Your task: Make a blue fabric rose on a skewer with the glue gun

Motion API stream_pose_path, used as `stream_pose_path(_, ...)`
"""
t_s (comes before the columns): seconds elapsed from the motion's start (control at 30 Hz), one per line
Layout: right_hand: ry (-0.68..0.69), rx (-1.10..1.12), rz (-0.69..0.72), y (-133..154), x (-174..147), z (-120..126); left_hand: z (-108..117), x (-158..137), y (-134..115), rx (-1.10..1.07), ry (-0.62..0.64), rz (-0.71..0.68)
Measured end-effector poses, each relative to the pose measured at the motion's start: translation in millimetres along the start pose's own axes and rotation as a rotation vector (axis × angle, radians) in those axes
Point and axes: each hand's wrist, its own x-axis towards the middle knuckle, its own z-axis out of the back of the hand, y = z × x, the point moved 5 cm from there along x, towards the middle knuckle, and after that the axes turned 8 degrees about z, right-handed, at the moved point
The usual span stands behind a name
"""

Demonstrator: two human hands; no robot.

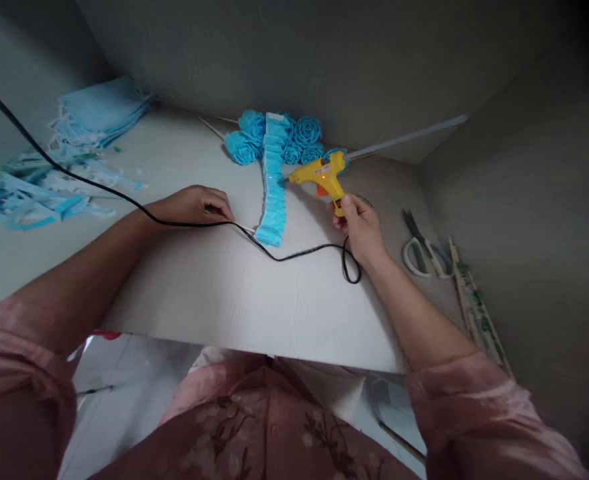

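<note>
One yellow plastic glue gun (327, 176) sits wrapped in the right grip (362, 227), nozzle (287, 180) at a crinkled bright-blue strip (273, 200), mid-frame; the left grip (202, 205) pinches a thin pale stick (246, 228) below. Squeeze evenly, stick steady.

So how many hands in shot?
2: the left hand pinching a thin stick at the near end of the pleated blue strip; the right hand gripping the yellow glue gun. Some fingers are hidden; no other hand shows.
</note>
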Motion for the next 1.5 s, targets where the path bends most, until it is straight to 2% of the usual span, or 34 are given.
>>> stream_pose_path(0.27, 0.083, 0.019, 0.014, 3, -3, -10, -1, 0, 2, -0.007, -0.001, 0.025)
stream_pose_path(0.43, 0.096, -0.065, -0.005, 1, -1, -13, -1, 0, 4, 0.000, -0.002, 0.032)
stream_pose_path(0.57, 0.060, -0.053, -0.007, 1, 1, -10, -1, 0, 4, 0.007, -0.007, 0.037)
stream_pose_path(0.8, -0.055, 0.135, -0.065, -1, 1, -1, -1, 0, 2, -0.009, 0.003, 0.026)
stream_pose_path(1.3, -0.088, 0.349, -0.198, -4, -2, 2, -1, 0, 1, 0.006, -0.009, -0.001)
stream_pose_path(1.5, -0.069, 0.294, -0.199, -3, -2, 3, -2, 0, 3, 0.020, -0.009, 0.018)
